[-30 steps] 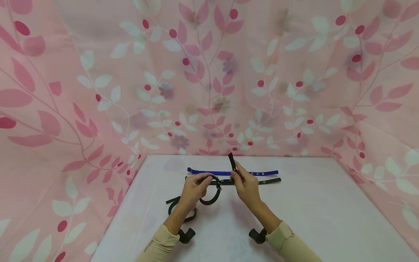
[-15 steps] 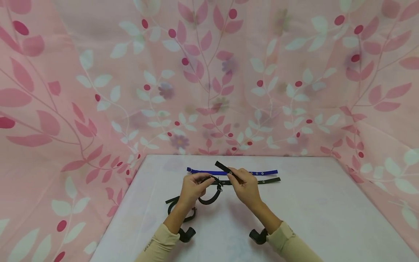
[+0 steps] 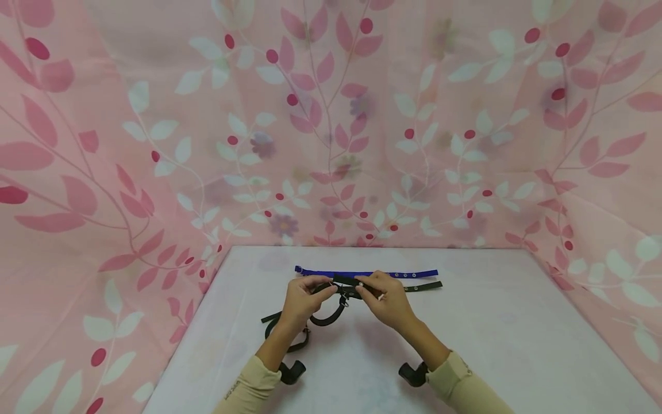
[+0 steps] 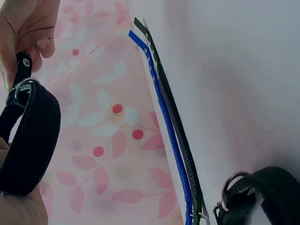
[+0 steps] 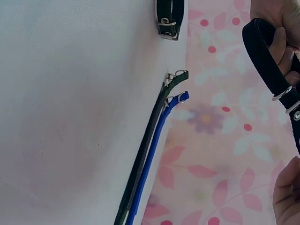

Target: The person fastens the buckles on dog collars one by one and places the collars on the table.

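Note:
Both hands are on a black collar (image 3: 328,317), bent into a loop, above the middle of the table. My left hand (image 3: 299,302) grips the loop near its metal buckle and ring, which show in the left wrist view. My right hand (image 3: 394,302) pinches the collar's strap end between thumb and finger. A metal eyelet shows on this strap, just past the buckle, in both wrist views. Behind the hands a blue collar (image 3: 336,273) and a dark green collar (image 3: 430,286) lie stretched out side by side; the hands partly cover them.
A dark green collar (image 4: 276,185), fastened into a loop, lies on the white table (image 3: 491,333) beside my left forearm. Pink floral cloth (image 3: 331,144) rises behind the table and at both sides. Black wrist-worn devices (image 3: 293,372) hang by the sleeves.
The strap end first points up in my right hand, then tilts left and now lies nearly level by the left fingers. My right hand has edged closer; the left has shifted slightly left.

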A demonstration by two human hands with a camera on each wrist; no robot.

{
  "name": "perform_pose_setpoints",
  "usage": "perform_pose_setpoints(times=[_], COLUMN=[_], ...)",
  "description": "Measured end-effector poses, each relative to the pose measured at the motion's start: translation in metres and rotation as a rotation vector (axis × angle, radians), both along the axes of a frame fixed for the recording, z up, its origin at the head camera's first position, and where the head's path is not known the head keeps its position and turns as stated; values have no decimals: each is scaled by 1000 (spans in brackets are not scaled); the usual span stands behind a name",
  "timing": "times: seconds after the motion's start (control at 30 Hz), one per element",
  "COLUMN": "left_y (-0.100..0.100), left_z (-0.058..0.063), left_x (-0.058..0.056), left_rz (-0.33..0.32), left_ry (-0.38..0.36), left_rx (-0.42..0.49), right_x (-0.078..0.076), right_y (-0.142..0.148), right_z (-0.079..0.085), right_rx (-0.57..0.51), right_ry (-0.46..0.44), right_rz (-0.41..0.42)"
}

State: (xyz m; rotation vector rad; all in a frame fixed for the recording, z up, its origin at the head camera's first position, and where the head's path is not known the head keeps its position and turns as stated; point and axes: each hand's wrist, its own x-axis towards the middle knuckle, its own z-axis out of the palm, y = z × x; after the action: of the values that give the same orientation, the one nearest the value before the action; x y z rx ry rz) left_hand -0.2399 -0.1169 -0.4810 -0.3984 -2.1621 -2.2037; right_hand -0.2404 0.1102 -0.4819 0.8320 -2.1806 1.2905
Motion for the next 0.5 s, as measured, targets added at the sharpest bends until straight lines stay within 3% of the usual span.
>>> perform_pose_setpoints(times=[0.23,0.5], left_y=[-3,-4], left_z=[-2,-7], left_x=[0,-1], left_rz=[3,5], left_ry=[39,118], left_rx=[-7,-110], right_x=[1,1], right_y=[1,5], right_z=[-1,-1], right_rx=[20,25], right_ry=[-61,-230], right_rz=[33,117])
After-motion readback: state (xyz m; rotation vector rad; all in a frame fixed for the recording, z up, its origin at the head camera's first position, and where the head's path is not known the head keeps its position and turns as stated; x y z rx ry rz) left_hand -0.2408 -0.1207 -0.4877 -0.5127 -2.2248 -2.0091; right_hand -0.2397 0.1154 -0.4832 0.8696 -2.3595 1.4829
